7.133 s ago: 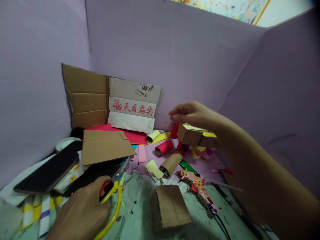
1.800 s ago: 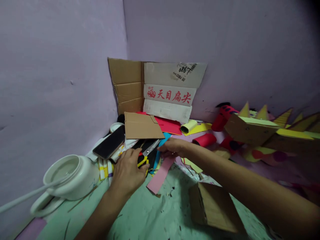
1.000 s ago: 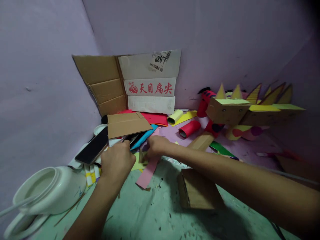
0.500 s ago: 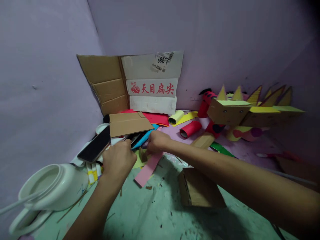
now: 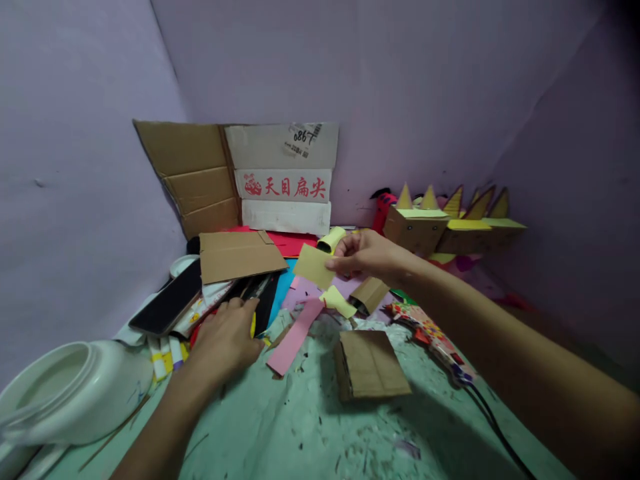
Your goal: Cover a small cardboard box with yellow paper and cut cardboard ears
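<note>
My right hand [image 5: 367, 257] is raised over the middle of the clutter, thumb and fingers pinching a small piece of yellow paper [image 5: 315, 267] by its right edge. Low at the left, my left hand [image 5: 227, 337] rests at the front of a pile with its fingers apart, beside a blue sheet [image 5: 281, 290]. It grips nothing that I can see. Between the hands lies a pink paper strip [image 5: 295, 340], with a pale yellow scrap [image 5: 339, 302] at its upper end. Nearer me stands a small cardboard box [image 5: 373, 363].
A phone [image 5: 167, 300] and a white jug-like pot [image 5: 107, 383] are at the left. Flattened cardboard [image 5: 285, 180] leans on the wall. Cardboard figures with yellow spikes [image 5: 417, 230] stand back right. A patterned glue-gun-like tool [image 5: 435, 340] with a black cord lies at the right.
My right hand has lifted up and right from the pile, now with the yellow paper in it. My left hand has loosened from a fist and moved slightly down and left. The view shifted.
</note>
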Motion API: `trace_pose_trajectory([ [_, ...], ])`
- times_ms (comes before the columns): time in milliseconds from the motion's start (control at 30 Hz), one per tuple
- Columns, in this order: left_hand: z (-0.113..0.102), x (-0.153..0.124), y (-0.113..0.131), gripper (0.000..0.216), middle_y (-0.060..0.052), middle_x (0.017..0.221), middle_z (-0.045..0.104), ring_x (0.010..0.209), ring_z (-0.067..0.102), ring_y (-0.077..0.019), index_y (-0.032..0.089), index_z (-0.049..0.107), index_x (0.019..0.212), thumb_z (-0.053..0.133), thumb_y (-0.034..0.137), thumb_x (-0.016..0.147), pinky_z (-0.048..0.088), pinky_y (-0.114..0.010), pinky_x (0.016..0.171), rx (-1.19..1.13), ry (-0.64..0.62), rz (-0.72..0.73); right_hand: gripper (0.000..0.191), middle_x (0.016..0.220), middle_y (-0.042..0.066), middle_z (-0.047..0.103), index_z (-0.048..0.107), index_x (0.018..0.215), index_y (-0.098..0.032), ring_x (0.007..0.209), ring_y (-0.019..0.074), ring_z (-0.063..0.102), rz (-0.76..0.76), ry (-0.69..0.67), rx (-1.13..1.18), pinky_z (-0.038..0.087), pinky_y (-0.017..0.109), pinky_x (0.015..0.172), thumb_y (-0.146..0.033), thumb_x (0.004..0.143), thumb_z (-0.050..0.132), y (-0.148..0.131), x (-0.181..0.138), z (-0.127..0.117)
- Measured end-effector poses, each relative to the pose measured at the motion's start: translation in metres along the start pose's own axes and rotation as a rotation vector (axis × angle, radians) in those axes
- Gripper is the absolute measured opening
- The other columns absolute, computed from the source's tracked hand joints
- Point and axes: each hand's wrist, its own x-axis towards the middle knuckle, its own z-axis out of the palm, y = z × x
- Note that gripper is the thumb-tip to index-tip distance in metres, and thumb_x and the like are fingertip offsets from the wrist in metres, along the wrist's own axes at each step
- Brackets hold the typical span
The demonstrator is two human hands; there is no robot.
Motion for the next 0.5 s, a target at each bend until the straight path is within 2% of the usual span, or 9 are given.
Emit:
trace_pose_trajectory([
  [67, -0.008, -0.004, -0.001, 0.060, -0.014, 0.119, 0.057, 0.109, 0.052, -0.0301, 0.015, 0.054, 0.120, 0.059, 0.030, 0.062, 0.040, -0.040, 0.090, -0.213, 0.103, 0.064, 0.027, 0.045, -0.003, 0.056, 0.055, 0.055, -0.017, 0.040, 0.0069, 0.044, -0.025, 0.053, 0.154, 0.031, 0.021, 0.040, -0.025, 0.048, 0.079, 0.005, -0.023, -0.005],
  [133, -0.016, -0.012, 0.008, 0.053, -0.011, 0.114, 0.061, 0.102, 0.056, -0.0249, 0.015, 0.057, 0.115, 0.055, 0.037, 0.066, 0.042, -0.035, 0.087, -0.533, 0.198, 0.041, 0.021, 0.049, -0.003, 0.058, 0.059, 0.061, -0.018, 0.041, 0.0073, 0.046, -0.015, 0.032, 0.291, 0.031, 0.021, 0.041, -0.027, 0.053, 0.075, 0.014, -0.046, -0.006],
  [200, -0.021, -0.023, 0.029, 0.050, -0.008, 0.096, 0.066, 0.083, 0.061, -0.0218, 0.016, 0.061, 0.105, 0.056, 0.046, 0.066, 0.047, -0.032, 0.073, -0.847, 0.127, 0.025, 0.018, 0.048, -0.004, 0.057, 0.060, 0.062, -0.017, 0.041, 0.0066, 0.044, 0.016, 0.008, 0.350, 0.030, 0.020, 0.041, -0.027, 0.054, 0.074, 0.023, -0.067, -0.002],
  [267, -0.021, -0.035, 0.054, 0.050, -0.004, 0.071, 0.065, 0.061, 0.058, -0.0179, 0.017, 0.062, 0.100, 0.055, 0.051, 0.065, 0.045, -0.028, 0.054, -1.077, -0.074, 0.047, 0.017, 0.053, -0.002, 0.060, 0.063, 0.064, -0.017, 0.046, 0.0082, 0.048, 0.034, 0.002, 0.383, 0.033, 0.021, 0.044, -0.027, 0.055, 0.072, 0.031, -0.085, 0.004],
  [300, -0.019, -0.041, 0.066, 0.045, -0.001, 0.061, 0.062, 0.052, 0.053, -0.0151, 0.016, 0.064, 0.091, 0.057, 0.051, 0.063, 0.041, -0.025, 0.047, -1.148, -0.122, 0.062, 0.016, 0.054, -0.002, 0.061, 0.063, 0.065, -0.017, 0.046, 0.0088, 0.049, 0.038, 0.004, 0.395, 0.034, 0.022, 0.044, -0.027, 0.055, 0.071, 0.035, -0.092, 0.007],
  [400, -0.008, -0.049, 0.092, 0.028, 0.002, 0.043, 0.050, 0.041, 0.041, -0.0090, 0.016, 0.058, 0.056, 0.060, 0.044, 0.060, 0.031, -0.021, 0.042, -1.232, -0.150, 0.053, 0.018, 0.054, -0.002, 0.061, 0.065, 0.068, -0.017, 0.049, 0.0101, 0.050, 0.062, 0.064, 0.389, 0.036, 0.023, 0.047, -0.028, 0.055, 0.070, 0.042, -0.106, 0.012],
  [500, 0.004, -0.048, 0.103, 0.029, 0.005, 0.036, 0.042, 0.036, 0.032, -0.0060, 0.017, 0.050, 0.044, 0.063, 0.041, 0.055, 0.023, -0.020, 0.040, -1.279, -0.128, -0.019, 0.024, 0.062, 0.001, 0.064, 0.065, 0.074, -0.016, 0.056, 0.0124, 0.054, 0.069, 0.209, 0.348, 0.039, 0.025, 0.051, -0.030, 0.055, 0.070, 0.051, -0.113, 0.008],
])
